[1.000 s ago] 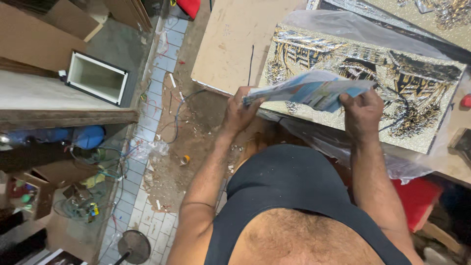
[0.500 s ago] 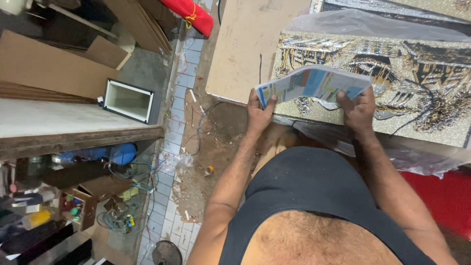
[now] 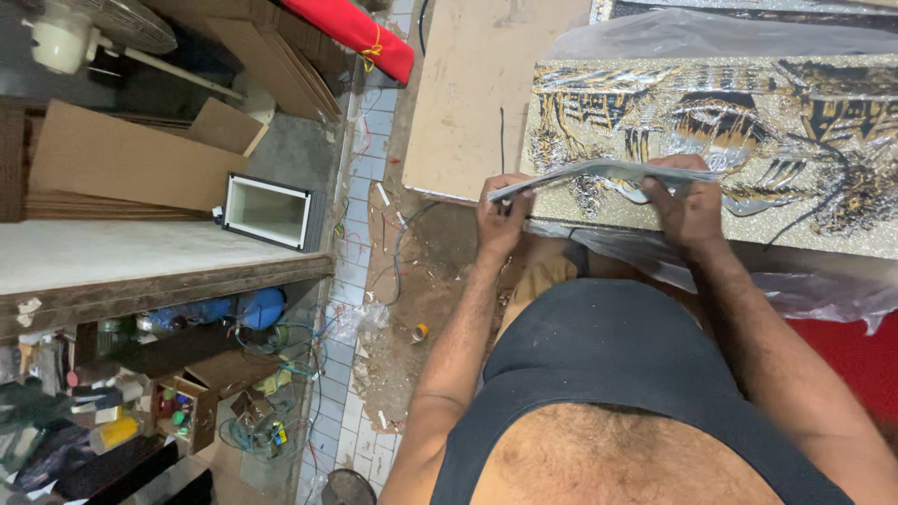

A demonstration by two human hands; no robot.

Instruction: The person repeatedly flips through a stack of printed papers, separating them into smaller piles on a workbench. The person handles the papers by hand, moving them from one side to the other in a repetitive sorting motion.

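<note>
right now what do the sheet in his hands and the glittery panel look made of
Sheet: thin glossy paper or card, seen nearly edge-on and bending between the left hand and right hand. Panel: a rigid board, seemingly coated in gold, silver and black glitter with a sparkly, grainy surface.

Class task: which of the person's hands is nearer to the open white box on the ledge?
Left. The left hand grips the sheet's end on the side toward the white box; the right hand holds the sheet's other end, farther away.
</note>
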